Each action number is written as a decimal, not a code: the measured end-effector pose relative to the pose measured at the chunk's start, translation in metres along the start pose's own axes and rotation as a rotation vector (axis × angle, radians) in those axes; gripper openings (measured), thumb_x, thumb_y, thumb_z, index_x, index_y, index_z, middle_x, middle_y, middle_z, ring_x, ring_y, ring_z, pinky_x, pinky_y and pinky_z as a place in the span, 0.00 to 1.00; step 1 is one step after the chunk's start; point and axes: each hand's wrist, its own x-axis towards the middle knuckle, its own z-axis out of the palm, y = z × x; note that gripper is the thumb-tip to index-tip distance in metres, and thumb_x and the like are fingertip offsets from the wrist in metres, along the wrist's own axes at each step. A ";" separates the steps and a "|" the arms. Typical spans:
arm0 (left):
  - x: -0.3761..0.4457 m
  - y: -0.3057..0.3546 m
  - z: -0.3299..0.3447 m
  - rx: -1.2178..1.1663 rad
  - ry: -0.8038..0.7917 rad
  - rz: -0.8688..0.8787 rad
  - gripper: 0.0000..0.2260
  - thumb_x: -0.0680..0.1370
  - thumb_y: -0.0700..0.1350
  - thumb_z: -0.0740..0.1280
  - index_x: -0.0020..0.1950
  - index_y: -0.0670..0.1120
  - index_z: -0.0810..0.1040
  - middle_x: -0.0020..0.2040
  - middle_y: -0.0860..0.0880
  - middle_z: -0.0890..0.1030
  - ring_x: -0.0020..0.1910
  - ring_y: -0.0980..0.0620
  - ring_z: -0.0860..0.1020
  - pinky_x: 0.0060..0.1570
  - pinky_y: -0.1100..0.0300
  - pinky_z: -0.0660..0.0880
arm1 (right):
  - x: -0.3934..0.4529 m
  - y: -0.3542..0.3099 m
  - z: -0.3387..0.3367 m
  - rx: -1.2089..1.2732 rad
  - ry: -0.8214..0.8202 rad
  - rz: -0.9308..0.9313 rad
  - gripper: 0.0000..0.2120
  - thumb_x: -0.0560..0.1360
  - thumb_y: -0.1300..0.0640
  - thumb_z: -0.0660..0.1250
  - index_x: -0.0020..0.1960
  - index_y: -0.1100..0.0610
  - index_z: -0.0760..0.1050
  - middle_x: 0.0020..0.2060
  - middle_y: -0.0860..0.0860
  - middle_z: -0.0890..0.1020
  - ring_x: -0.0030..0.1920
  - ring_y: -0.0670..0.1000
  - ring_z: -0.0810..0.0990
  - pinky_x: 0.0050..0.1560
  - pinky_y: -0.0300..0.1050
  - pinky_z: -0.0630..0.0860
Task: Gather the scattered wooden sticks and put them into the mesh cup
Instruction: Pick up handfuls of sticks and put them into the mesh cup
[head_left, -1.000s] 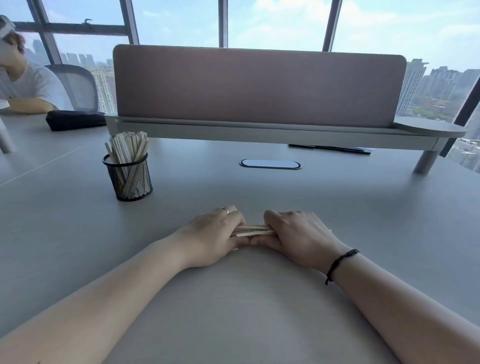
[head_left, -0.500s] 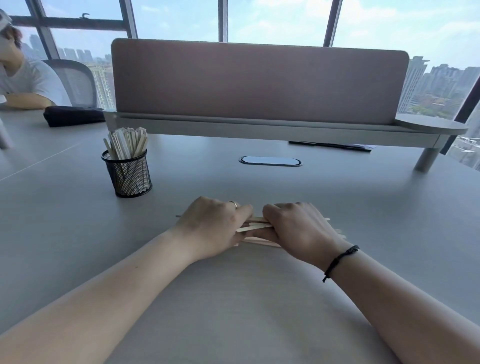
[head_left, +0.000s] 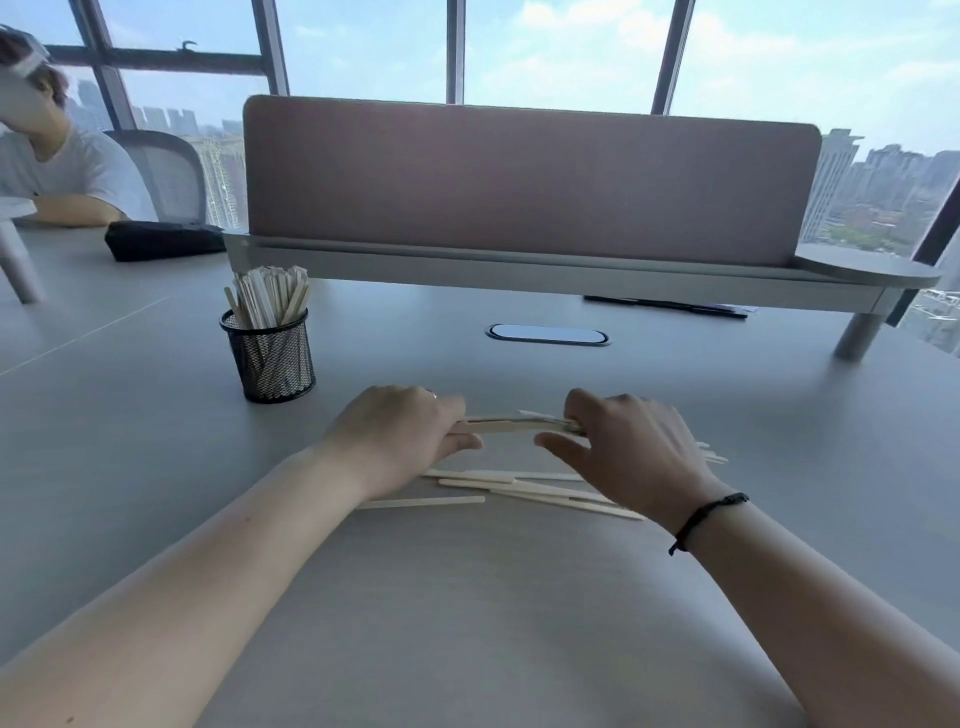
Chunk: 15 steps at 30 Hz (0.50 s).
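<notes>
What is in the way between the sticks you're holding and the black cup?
Nothing visible. The bundle of sticks, held at its ends by the left hand and the right hand, has bare table between it and the mesh cup. The cup already looks crowded with upright sticks, so fitting more may be tight.

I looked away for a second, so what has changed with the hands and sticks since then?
Both hands, left and right, rose off the table and moved apart, lifting a bundle of sticks between them. Several loose sticks were left lying underneath. The mesh cup stayed put.
</notes>
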 end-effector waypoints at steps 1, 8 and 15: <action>-0.001 -0.007 -0.001 -0.055 -0.003 -0.034 0.19 0.80 0.64 0.58 0.41 0.50 0.63 0.37 0.48 0.77 0.40 0.40 0.76 0.36 0.55 0.61 | 0.000 0.004 0.001 0.021 0.015 0.047 0.22 0.78 0.34 0.58 0.40 0.53 0.68 0.26 0.48 0.70 0.30 0.60 0.73 0.29 0.46 0.66; 0.001 -0.042 0.007 -0.732 0.282 -0.270 0.25 0.78 0.58 0.69 0.31 0.49 0.59 0.25 0.55 0.60 0.25 0.55 0.59 0.27 0.57 0.56 | 0.015 -0.011 -0.018 0.492 0.157 0.262 0.27 0.79 0.41 0.61 0.30 0.56 0.56 0.21 0.48 0.61 0.25 0.52 0.61 0.28 0.47 0.58; 0.001 -0.041 0.010 -1.426 0.450 -0.496 0.24 0.80 0.49 0.69 0.29 0.47 0.60 0.22 0.49 0.61 0.20 0.51 0.60 0.24 0.61 0.60 | 0.030 -0.077 -0.046 1.636 0.104 0.447 0.31 0.81 0.47 0.63 0.22 0.51 0.58 0.24 0.51 0.56 0.27 0.51 0.51 0.31 0.48 0.50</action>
